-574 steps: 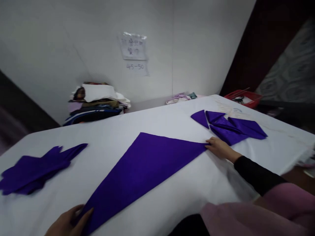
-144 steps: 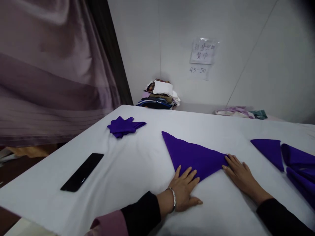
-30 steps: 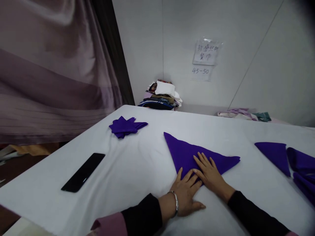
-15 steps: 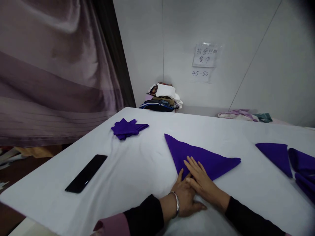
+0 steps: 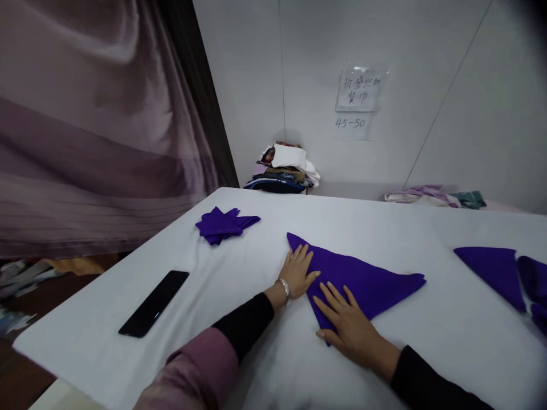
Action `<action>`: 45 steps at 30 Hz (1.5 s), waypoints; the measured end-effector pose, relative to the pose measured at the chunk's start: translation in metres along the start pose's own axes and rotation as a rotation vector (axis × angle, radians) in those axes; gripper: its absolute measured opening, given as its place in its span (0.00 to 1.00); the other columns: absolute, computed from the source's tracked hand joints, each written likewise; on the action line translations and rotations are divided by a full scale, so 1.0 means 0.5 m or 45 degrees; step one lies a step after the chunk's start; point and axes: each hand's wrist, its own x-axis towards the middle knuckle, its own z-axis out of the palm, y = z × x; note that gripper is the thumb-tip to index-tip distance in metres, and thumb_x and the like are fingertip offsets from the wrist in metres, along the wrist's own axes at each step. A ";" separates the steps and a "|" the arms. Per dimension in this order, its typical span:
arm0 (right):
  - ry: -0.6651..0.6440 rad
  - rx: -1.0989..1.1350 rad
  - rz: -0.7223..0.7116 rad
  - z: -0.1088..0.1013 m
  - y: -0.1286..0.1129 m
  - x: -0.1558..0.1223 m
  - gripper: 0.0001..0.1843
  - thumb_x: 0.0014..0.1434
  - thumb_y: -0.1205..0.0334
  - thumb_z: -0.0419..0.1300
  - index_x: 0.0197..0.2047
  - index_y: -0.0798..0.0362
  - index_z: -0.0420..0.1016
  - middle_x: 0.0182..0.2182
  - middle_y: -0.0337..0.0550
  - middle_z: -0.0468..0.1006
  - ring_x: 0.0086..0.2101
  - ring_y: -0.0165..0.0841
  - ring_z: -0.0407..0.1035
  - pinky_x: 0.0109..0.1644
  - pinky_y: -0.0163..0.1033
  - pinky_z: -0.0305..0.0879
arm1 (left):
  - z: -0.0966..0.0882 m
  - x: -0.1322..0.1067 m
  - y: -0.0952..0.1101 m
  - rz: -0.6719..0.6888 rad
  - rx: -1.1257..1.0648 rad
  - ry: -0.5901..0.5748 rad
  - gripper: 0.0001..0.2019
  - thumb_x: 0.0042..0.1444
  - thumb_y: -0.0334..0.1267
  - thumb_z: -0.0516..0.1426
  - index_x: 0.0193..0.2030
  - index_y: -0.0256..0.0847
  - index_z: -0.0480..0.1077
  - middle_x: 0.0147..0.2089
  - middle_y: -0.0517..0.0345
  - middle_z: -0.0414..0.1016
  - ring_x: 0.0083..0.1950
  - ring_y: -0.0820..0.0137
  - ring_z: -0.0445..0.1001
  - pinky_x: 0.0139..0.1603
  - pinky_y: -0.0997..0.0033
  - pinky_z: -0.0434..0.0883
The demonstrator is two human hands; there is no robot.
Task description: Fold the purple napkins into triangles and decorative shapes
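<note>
A purple cloth napkin (image 5: 363, 279), folded into a triangle, lies flat in front of me. On its left edge rests my left hand (image 5: 298, 272), fingers spread, with a silver bracelet at the wrist. My right hand (image 5: 348, 324) lies flat over the napkin's near part, its fingers apart and the thumb by the near corner. The napkin's near tip shows just left of that thumb. Neither hand grips the cloth; both press on it from above.
The white table (image 5: 239, 341) also bears a purple folded napkin bundle (image 5: 222, 225), a black phone (image 5: 154, 303) and more purple napkins (image 5: 491, 270) at the right. Beyond its far edge sit a clothes stack (image 5: 282, 168) and loose cloths (image 5: 431, 196). A curtain (image 5: 85, 125) hangs at left.
My left hand has moved from the near corner, beneath my right hand, up to the napkin's left edge. The right hand has shifted slightly nearer to me, and the near tip now shows.
</note>
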 end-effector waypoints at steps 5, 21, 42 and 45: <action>-0.031 0.000 -0.007 -0.004 -0.002 -0.001 0.35 0.61 0.39 0.45 0.67 0.43 0.45 0.67 0.46 0.41 0.65 0.45 0.33 0.64 0.60 0.27 | 0.035 0.071 -0.044 -0.162 0.131 -0.164 0.40 0.57 0.63 0.39 0.67 0.33 0.48 0.70 0.43 0.43 0.71 0.56 0.38 0.67 0.48 0.40; -0.005 -0.010 -0.026 0.006 0.002 -0.003 0.36 0.61 0.37 0.44 0.68 0.42 0.44 0.67 0.46 0.39 0.65 0.46 0.33 0.63 0.62 0.29 | 0.036 0.239 -0.200 -0.367 -0.092 -0.093 0.35 0.54 0.61 0.46 0.64 0.44 0.54 0.70 0.54 0.45 0.71 0.58 0.39 0.66 0.44 0.33; -0.012 0.022 -0.036 -0.002 -0.001 -0.005 0.35 0.61 0.39 0.46 0.67 0.40 0.43 0.67 0.43 0.41 0.65 0.46 0.35 0.64 0.62 0.30 | 0.005 0.178 -0.285 -0.226 -0.985 0.253 0.21 0.45 0.32 0.55 0.49 0.39 0.71 0.43 0.53 0.78 0.46 0.65 0.74 0.50 0.62 0.69; -0.009 0.011 -0.039 0.000 0.001 -0.005 0.35 0.61 0.39 0.46 0.67 0.41 0.43 0.67 0.43 0.40 0.65 0.46 0.35 0.64 0.62 0.30 | 0.008 0.181 -0.283 -0.221 -0.924 0.260 0.20 0.46 0.32 0.53 0.49 0.39 0.71 0.41 0.56 0.77 0.44 0.68 0.74 0.49 0.65 0.70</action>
